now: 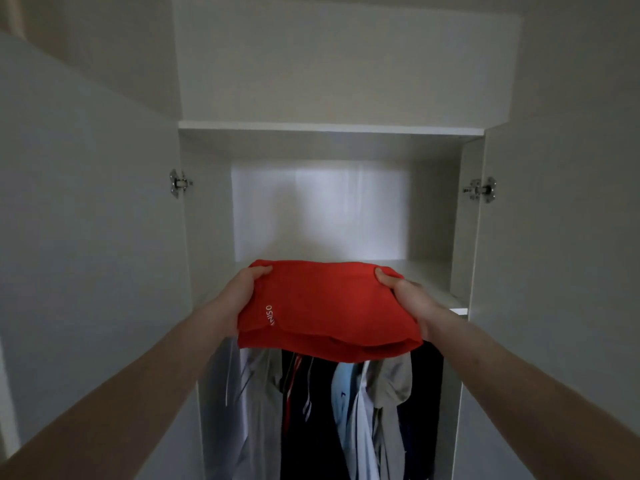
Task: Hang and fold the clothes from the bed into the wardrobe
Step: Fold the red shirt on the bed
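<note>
A folded red garment (329, 310) with small white lettering is held up in front of the open white wardrobe (207, 237). My left hand (242, 289) grips its left edge with the thumb on top. Its right edge is gripped the same way by my right hand (407, 294). The garment's far edge is level with the front of the wardrobe shelf (429, 271), which shows nothing lying on it. Whether the garment touches the shelf cannot be told.
Below the shelf hang several clothes (329, 410): grey, dark, pale blue and white. Both wardrobe doors stand open, the left door (86, 237) and the right door (561, 254), with metal hinges showing. A higher shelf board (329, 128) spans the top.
</note>
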